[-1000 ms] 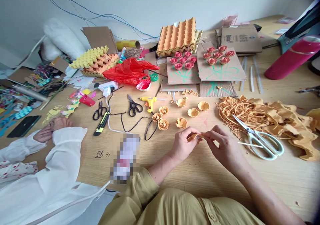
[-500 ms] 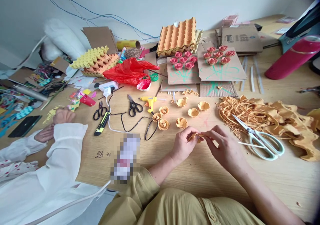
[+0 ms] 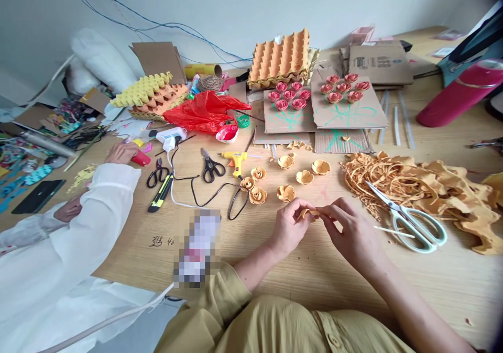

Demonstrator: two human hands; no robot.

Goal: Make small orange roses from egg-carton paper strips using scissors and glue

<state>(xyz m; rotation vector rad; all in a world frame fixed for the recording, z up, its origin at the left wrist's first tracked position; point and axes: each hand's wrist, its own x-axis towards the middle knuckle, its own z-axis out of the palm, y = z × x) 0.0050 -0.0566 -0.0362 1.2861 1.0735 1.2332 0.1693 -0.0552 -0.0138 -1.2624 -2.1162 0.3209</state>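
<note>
My left hand [image 3: 291, 226] pinches a small orange egg-carton flower piece [image 3: 309, 214] between thumb and fingers. From the other side, the fingertips of my right hand [image 3: 349, 227] are closed on the edge of the same piece; the fingers partly hide it. Just beyond my hands lie several orange carton flower cups [image 3: 305, 177], and left of them several orange roses [image 3: 258, 195] with curled centres. To the right of my right hand, scissors with pale green handles [image 3: 418, 227] lie open beside a heap of orange carton scraps [image 3: 412, 180].
A yellow glue gun [image 3: 236, 162], black scissors [image 3: 212, 165] and a cutter knife [image 3: 160, 193] lie left of the roses. Cardboard sheets [image 3: 288, 125] carry red flowers. A pink bottle [image 3: 458, 94] stands right. At left, a co-worker's hand [image 3: 122, 154] touches a red cup [image 3: 141, 158].
My hands stay in nearly the same place, with the flower piece slightly turned. The co-worker's hand has moved right and away to the red cup.
</note>
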